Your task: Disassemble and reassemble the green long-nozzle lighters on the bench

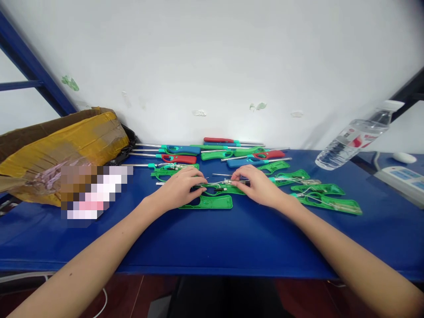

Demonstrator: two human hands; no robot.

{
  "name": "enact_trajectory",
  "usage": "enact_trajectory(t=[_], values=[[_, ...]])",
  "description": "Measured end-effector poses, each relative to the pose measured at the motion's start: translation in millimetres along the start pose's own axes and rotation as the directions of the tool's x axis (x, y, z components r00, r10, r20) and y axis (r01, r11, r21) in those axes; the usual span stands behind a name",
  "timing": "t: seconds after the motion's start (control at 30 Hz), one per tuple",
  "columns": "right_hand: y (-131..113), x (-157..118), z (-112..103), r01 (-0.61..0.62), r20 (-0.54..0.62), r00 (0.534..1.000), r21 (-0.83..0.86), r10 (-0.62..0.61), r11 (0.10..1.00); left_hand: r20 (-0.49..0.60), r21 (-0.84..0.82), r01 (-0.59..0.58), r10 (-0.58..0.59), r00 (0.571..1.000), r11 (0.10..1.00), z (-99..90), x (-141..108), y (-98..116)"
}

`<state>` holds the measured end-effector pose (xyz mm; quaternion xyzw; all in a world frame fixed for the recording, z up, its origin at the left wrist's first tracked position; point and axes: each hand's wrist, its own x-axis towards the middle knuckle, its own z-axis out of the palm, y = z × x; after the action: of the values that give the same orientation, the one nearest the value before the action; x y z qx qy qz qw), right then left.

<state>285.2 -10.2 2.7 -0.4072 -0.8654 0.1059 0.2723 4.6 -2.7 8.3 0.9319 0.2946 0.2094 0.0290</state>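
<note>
An opened green stick lighter [228, 190] lies between my hands, with white wires and a small black part showing inside its half shell. My left hand [183, 187] curls over its trigger end, thumb and fingers closed on it. My right hand [258, 185] pinches near the handle end, beside a small pale part; what its fingertips grip is mostly hidden. By those fingertips, a thin metal rod [221, 175] points left, and something black shows under the palm. Nearest me lies a loose green half shell [215, 202], partly behind my left hand.
Closed red, blue and green lighters [179, 158] lie along the wall. More opened green lighters [331, 203] with wires are at right. A taped carton [66, 150] stands left, beside a blurred patch. A water bottle [354, 137] and a white device [404, 181] are far right on the blue table [212, 243].
</note>
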Motion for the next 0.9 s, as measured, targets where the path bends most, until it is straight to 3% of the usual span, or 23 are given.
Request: enact_trajectory(t=[0.17, 0.33, 0.53, 0.67, 0.9], values=[[-4, -2, -4, -0.003, 0.075, 0.997, -0.013, 0.004, 1.0, 0.002, 0.013, -0.008, 0.008, 1.0, 1.0, 0.8, -1, 1], [-1, -4, -6, 0.078, 0.142, 0.988, -0.091, -0.064, 0.993, 0.011, 0.029, -0.013, 0.013, 1.0, 0.999, 3.4, -1, 1], [-4, -5, -1, 0.13, -0.012, 0.991, -0.194, -0.135, 0.972, 0.009, 0.034, -0.007, 0.007, 1.0, 0.999, 3.9, -1, 1], [-13, -6, 5, 0.172, -0.004, 0.985, -0.155, -0.175, 0.973, 0.009, 0.023, -0.012, 0.011, 1.0, 1.0, 5.1, -1, 0], [-15, -5, 19, 0.071, -0.02, 0.997, -0.015, -0.071, 0.997, 0.036, -0.007, 0.006, -0.006, 0.999, 1.0, 6.7, -1, 1]])
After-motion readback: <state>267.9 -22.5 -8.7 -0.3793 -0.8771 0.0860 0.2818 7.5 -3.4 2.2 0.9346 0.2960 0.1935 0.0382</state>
